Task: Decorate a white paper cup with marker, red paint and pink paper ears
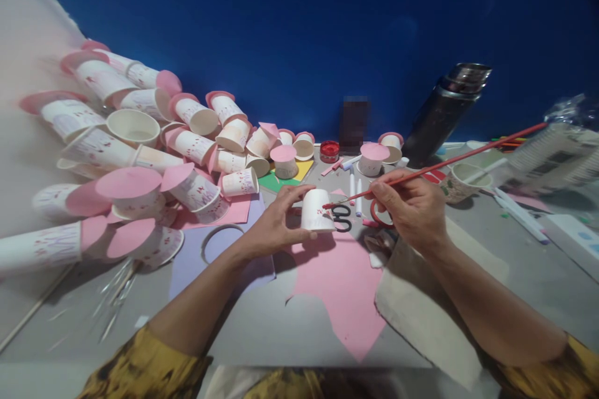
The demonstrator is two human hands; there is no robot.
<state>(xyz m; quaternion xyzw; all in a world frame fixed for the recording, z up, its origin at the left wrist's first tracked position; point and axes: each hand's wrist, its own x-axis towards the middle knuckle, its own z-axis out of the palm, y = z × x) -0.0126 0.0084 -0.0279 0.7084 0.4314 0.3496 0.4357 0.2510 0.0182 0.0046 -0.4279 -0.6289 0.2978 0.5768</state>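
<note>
A white paper cup (316,212), mouth downward, is held between the thumb and fingers of my left hand (276,221). Small red marks dot the cup's right side. Pinched in my right hand (414,209) is a long red-handled paintbrush (449,165), its tip touching or nearly touching the cup by the marks. Beneath the cup lies a cut sheet of pink paper (327,299). Scissors with dark handles (344,218) rest just behind the cup, partly hidden by it. An open pot of red paint (329,151) stands farther back.
Many decorated cups with pink paper tops (128,184) are heaped on the left. Loose brushes (116,290) and a grey ring (210,240) lie nearer. A dark flask (442,112) stands back right, near stacked wrapped cups (547,156). A beige cloth (421,305) lies under my right forearm.
</note>
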